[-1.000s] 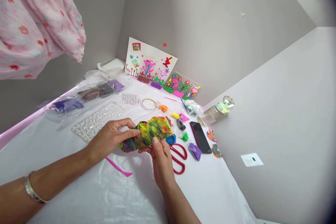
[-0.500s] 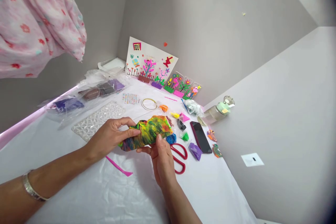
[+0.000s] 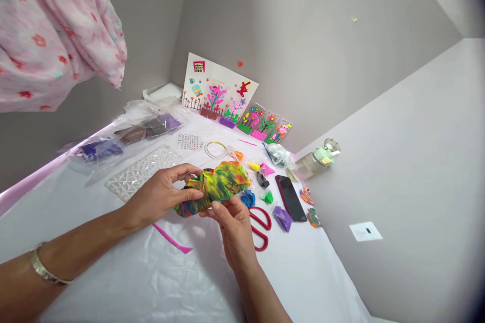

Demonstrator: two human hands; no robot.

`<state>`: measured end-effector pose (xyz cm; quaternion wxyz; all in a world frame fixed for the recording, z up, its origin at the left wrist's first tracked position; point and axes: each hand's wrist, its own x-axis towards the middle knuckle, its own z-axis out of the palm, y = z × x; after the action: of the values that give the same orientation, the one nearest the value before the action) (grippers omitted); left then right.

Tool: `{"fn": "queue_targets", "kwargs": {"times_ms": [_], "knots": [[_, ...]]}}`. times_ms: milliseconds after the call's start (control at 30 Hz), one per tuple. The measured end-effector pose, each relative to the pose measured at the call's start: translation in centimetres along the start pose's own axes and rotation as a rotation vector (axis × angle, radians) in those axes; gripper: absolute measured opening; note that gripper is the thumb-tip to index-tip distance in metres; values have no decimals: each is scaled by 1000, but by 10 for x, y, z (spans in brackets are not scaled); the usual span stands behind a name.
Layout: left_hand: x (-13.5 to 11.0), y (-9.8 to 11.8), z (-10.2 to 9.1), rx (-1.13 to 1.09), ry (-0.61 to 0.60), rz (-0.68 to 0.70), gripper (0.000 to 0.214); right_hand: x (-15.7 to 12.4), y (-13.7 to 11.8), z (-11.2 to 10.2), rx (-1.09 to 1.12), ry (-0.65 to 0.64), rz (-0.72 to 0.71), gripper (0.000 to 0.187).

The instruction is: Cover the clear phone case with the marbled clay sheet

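A slab of marbled modelling clay (image 3: 217,185), streaked yellow, green, orange and dark blue, is held up over the white-covered table. My left hand (image 3: 166,194) grips its left part, thumb on the face towards me and fingers behind. My right hand (image 3: 233,227) pinches the lower edge near the right, thumb in front and fingers partly hidden beneath. Just right of that hand lie scissors with red handles (image 3: 261,227), their blades hidden. Below my left hand a pink plastic modelling tool (image 3: 172,239) rests on the cloth.
Small bags of clay, including purple (image 3: 282,218) and green (image 3: 268,197), lie beside a phone (image 3: 291,198). A clear textured sheet (image 3: 144,171) is at left. A bottle (image 3: 316,161) stands by the wall. Decorated artwork (image 3: 220,86) leans at the back. Pink flowered fabric (image 3: 60,35) hangs upper left.
My right thumb has slid down and left, from the clay's right face to its lower edge. More of the marbled surface shows, and my left hand keeps its grip.
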<state>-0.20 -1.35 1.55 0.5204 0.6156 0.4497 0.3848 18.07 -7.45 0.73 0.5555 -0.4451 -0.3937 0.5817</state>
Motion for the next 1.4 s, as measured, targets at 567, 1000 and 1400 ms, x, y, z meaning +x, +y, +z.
{"fn": "queue_targets", "kwargs": {"times_ms": [567, 1000, 1400], "knots": [[3, 1, -5, -91, -104, -64, 31, 2, -7, 3, 89, 67, -6, 19], [5, -4, -3, -205, -104, 24, 38, 8, -11, -1, 276, 165, -23, 14], [-3, -2, 2, 24, -41, -45, 37, 5, -9, 2, 267, 80, 42, 16]]}}
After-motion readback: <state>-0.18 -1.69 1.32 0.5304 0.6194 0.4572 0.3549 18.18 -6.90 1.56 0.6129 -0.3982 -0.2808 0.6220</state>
